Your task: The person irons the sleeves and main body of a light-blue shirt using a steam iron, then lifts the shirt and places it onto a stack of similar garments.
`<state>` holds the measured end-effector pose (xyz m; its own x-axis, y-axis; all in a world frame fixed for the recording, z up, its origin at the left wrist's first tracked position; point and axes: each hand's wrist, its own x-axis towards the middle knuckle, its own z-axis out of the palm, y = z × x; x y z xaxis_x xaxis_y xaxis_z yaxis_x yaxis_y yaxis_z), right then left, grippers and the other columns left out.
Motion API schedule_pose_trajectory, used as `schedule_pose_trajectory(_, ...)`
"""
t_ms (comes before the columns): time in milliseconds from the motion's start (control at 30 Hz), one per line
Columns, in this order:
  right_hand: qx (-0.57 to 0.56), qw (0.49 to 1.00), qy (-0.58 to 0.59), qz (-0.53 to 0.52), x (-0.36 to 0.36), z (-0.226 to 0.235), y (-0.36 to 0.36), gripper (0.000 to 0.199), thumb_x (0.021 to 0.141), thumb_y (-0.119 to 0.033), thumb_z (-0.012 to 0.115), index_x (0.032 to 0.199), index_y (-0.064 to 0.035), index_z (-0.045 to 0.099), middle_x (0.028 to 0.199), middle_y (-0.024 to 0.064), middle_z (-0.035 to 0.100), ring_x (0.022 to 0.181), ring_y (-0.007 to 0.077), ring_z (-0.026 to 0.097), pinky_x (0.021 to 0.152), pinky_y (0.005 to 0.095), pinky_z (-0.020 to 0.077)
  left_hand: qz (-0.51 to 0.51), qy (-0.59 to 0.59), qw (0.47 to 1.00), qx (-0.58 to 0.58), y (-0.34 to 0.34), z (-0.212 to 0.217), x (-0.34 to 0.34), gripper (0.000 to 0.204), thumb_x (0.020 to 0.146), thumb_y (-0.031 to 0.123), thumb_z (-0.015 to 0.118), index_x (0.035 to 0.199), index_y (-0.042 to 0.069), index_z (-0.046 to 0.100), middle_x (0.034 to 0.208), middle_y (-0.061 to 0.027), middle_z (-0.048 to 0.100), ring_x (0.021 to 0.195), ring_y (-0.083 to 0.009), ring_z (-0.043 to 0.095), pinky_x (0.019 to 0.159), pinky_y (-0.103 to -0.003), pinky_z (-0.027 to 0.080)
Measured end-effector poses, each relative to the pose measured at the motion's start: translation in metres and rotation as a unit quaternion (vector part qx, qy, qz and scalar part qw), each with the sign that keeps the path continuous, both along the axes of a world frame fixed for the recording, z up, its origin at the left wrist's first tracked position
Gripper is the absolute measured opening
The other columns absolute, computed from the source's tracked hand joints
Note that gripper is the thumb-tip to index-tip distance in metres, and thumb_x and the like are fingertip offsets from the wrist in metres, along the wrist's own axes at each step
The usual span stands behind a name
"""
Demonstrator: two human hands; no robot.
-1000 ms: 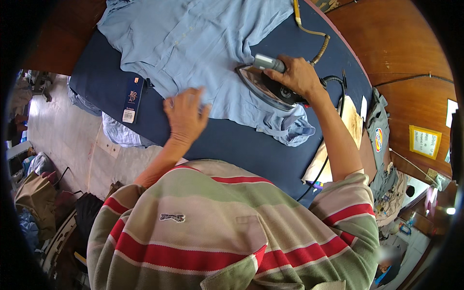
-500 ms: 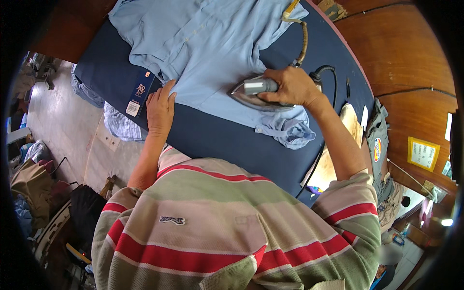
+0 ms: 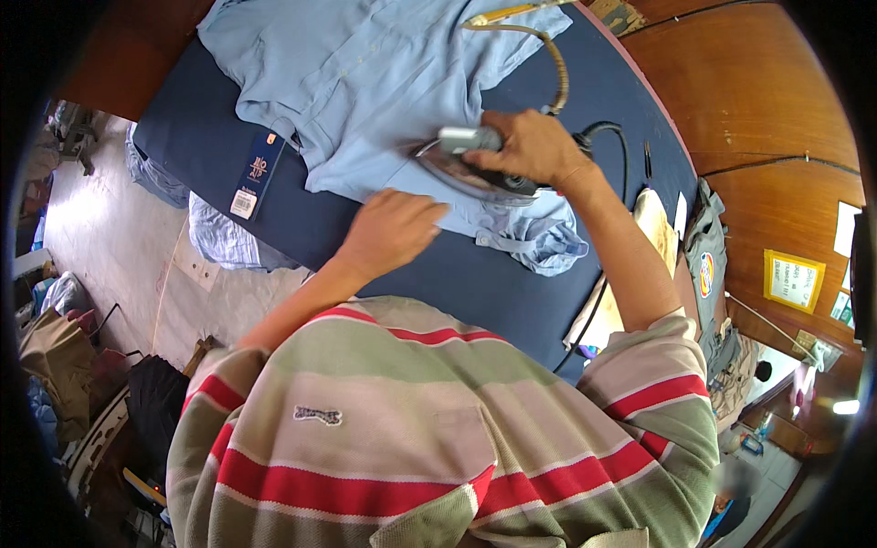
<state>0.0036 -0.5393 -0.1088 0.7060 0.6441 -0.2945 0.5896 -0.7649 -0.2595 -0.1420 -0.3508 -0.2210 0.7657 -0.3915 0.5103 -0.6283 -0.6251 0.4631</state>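
My right hand [image 3: 541, 151] is wrapped round the grey handle of a steam iron [image 3: 457, 172]. The iron, slightly blurred, is over the lower part of a light blue short-sleeved shirt [image 3: 338, 114]. That shirt lies spread on a dark blue padded ironing table [image 3: 438, 283], its cloth bunched to the right of the iron. My left hand [image 3: 391, 228] is at the shirt's near edge, fingers stretched to the right and a little smeared. I cannot tell whether it touches the cloth. A dark blue hang tag [image 3: 257, 175] with a white label lies left of the shirt.
A tan braided hose [image 3: 559, 78] and a black cord [image 3: 625, 151] run from the iron. Cream cloth [image 3: 630, 265] and grey garments [image 3: 711, 237] hang along the right edge. White-blue cloth [image 3: 224, 236] hangs at the left. Wooden panelling [image 3: 758, 100] stands behind.
My left hand has left the cloth near the tag and moved right, towards the iron. The iron has shifted slightly left and up in the view, with my right hand still round it.
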Motion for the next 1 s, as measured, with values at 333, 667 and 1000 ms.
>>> schedule_pose_trajectory(333, 0.037, 0.993, -0.02, -0.108, 0.001, -0.003, -0.044, 0.054, 0.075, -0.054, 0.063, 0.095, -0.0043, 0.064, 0.074, 0.0195, 0.065, 0.073, 0.0365, 0.064, 0.068, 0.0424, 0.0507, -0.031, 0.038, 0.995, 0.085, -0.013, -0.033, 0.003, 0.013, 0.076, 0.018, 0.062, 0.089, 0.016, 0.066, 0.086, 0.0034, 0.057, 0.083, -0.0157, 0.052, 0.081, -0.035, 0.038)
schedule_pose_trajectory(667, 0.002, 0.99, 0.044, 0.137, -0.042, 0.01, -0.057, 0.042, 0.07, -0.047, 0.066, 0.09, -0.0098, 0.065, 0.078, 0.0127, 0.065, 0.069, 0.0323, 0.063, 0.062, 0.0396, 0.0506, 0.213, 0.06, 0.97, 0.099, 0.044, -0.018, -0.011, 0.041, 0.07, 0.016, 0.06, 0.111, 0.016, 0.058, 0.119, -0.0072, 0.052, 0.111, -0.0219, 0.048, 0.095, -0.048, 0.029)
schedule_pose_trajectory(1000, -0.009, 0.999, -0.042, -0.007, -0.044, -0.001, -0.023, 0.05, 0.075, -0.053, 0.061, 0.088, -0.0048, 0.064, 0.064, 0.0167, 0.062, 0.061, 0.0355, 0.062, 0.058, 0.0426, 0.0504, 0.247, 0.088, 0.962, 0.075, 0.104, -0.028, -0.001, 0.014, 0.081, 0.006, 0.056, 0.091, 0.011, 0.063, 0.115, -0.0021, 0.057, 0.108, -0.0225, 0.055, 0.091, -0.036, 0.039)
